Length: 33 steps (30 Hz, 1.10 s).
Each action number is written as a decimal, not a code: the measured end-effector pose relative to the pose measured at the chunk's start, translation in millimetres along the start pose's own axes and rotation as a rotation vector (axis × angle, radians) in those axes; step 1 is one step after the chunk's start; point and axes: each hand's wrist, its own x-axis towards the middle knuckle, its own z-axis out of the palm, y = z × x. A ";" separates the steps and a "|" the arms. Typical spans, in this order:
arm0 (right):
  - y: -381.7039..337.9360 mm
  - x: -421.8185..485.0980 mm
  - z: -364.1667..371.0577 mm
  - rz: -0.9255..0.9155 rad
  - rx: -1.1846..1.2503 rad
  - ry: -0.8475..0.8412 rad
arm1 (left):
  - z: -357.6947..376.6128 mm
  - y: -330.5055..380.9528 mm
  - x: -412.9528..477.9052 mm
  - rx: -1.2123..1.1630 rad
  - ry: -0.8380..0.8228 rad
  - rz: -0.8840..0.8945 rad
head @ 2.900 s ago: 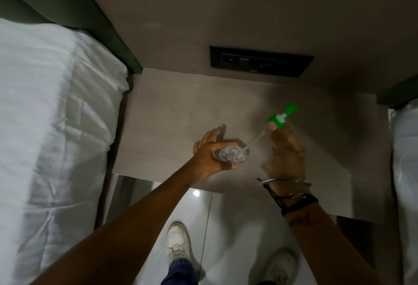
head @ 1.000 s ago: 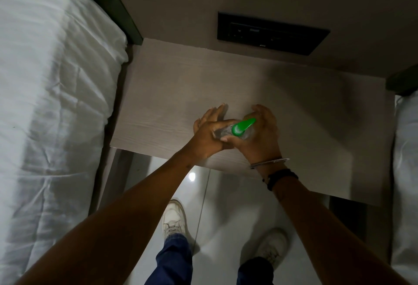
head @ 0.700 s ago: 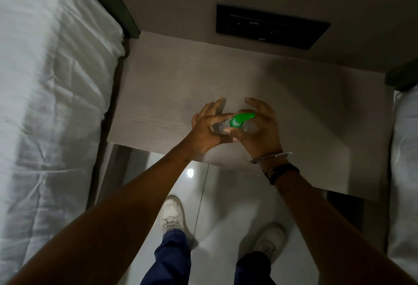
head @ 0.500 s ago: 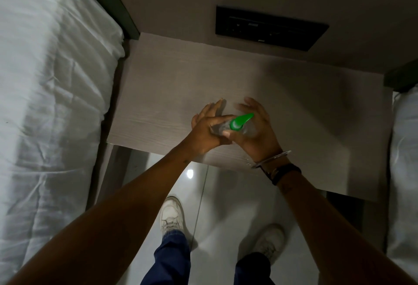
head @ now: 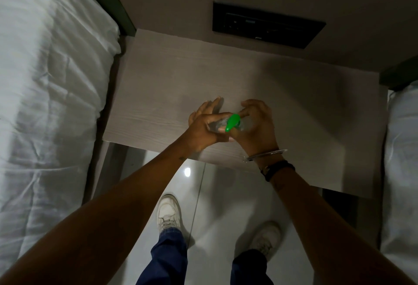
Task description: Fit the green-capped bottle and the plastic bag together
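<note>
A small clear spray bottle (head: 245,124) with a green spray head (head: 233,121) stands over the front part of a pale wooden bedside shelf (head: 162,90). My left hand (head: 203,126) grips the bottle's body from the left, thumb across the front and fingers behind it. My right hand (head: 255,126) curls around the green spray head from the right, fingertips on its far side. Most of the clear bottle is hidden between the two hands.
A white-sheeted bed (head: 45,103) lies to the left and another white bed edge (head: 402,149) to the right. A black switch panel (head: 267,24) sits on the wall above the shelf. Below are a glossy floor and my white shoes (head: 168,212).
The green spray head, earlier held out to the right on its tube, is now down on the bottle. My right hand has turned around it since half a second ago.
</note>
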 end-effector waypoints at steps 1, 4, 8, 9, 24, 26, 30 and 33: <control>-1.7 1.2 1.8 0.018 -0.002 -0.016 | 0.0 -0.8 0.0 -0.005 0.010 0.004; -1.5 0.1 -1.8 0.017 0.090 -0.133 | -0.3 -1.1 -0.2 0.004 0.007 0.020; -2.9 -3.2 -6.4 -0.021 -0.026 -0.042 | 1.7 0.3 1.0 -0.013 0.008 0.011; -5.9 -3.4 -5.3 0.012 -0.074 0.011 | 3.0 0.3 1.5 -0.035 0.023 0.005; -2.7 -5.7 2.3 0.100 0.009 -0.086 | 4.6 -4.1 1.5 0.002 0.015 0.032; 2.6 -5.9 -1.0 0.061 0.086 -0.143 | 4.8 -1.9 1.1 -0.016 0.019 0.025; 3.1 -4.8 -1.1 0.030 0.002 -0.009 | 2.8 0.7 1.8 -0.018 0.003 0.028; -2.3 -4.0 1.5 0.095 -0.039 -0.007 | 2.6 -0.3 3.6 0.034 0.014 0.028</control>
